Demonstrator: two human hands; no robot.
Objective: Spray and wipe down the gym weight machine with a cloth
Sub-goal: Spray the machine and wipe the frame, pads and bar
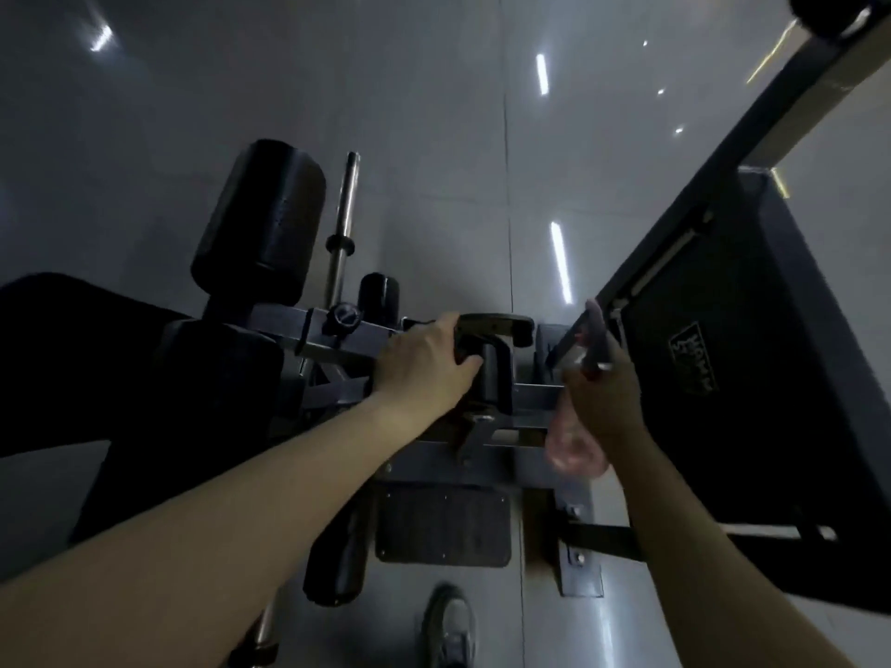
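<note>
Roller pad: it sits upright at the far left of the weight machine, with a chrome post just beside it. Neither is being touched.
Left hand: your fingers curl over the top of a dark piece at the middle of the frame, and the thumb closes under it. You are holding on to it, not pressing flat.
Cloth: you cannot pick it out. The dark piece under your left hand may be a dark cloth bunched on the frame or part of the machine itself; the dim light leaves it unclear.
Spray bottle: a clear, pinkish bottle, nozzle up and pointing away from you, near the centre of the frame and apart from your left hand. It is blurred.
Right hand: your fingers wrap round the bottle's neck and hold it. Whether one rests on the trigger cannot be told.
Step in hand: most likely the spraying, with the left hand steadying or waiting to wipe.
Next move: it calls for aiming the nozzle at the frame beside your left hand, squeezing, then passing the cloth over the wet metal.
Black pad: a big padded panel at the right, cut off by the picture's edge; its logo is unreadable.
Hidden: no wet patches or spray mist show. The lower frame is in shadow behind your forearms.
</note>
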